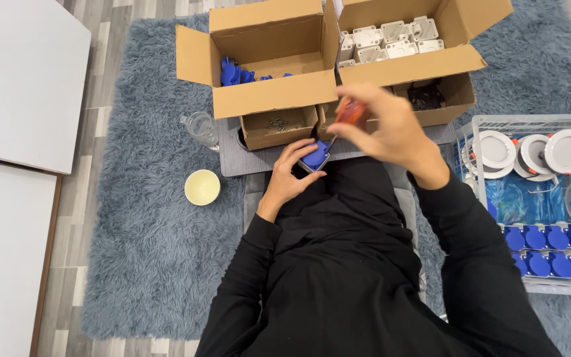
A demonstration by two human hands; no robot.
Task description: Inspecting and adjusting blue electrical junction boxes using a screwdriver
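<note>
A person seated on a shaggy grey rug (147, 218) works over their lap. The left hand (290, 177) curls its fingers around a small blue socket part (314, 157), steadying it against a grey board (252, 158). The right hand (391, 129) pinches an orange-handled screwdriver (347, 114), tip angled down into the part, probably onto a screw. Open cardboard boxes (272, 99) sit just beyond

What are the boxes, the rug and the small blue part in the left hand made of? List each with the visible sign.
Boxes: corrugated cardboard, matte brown, with folded flaps and raw edges.
Rug: long-pile shag, likely synthetic fibre, grey-blue and tufted.
Blue part, held by the left hand: looks like moulded plastic, smooth with an even colour, on a pale base.
Right hand grips a screwdriver; its orange handle seems translucent plastic.
</note>
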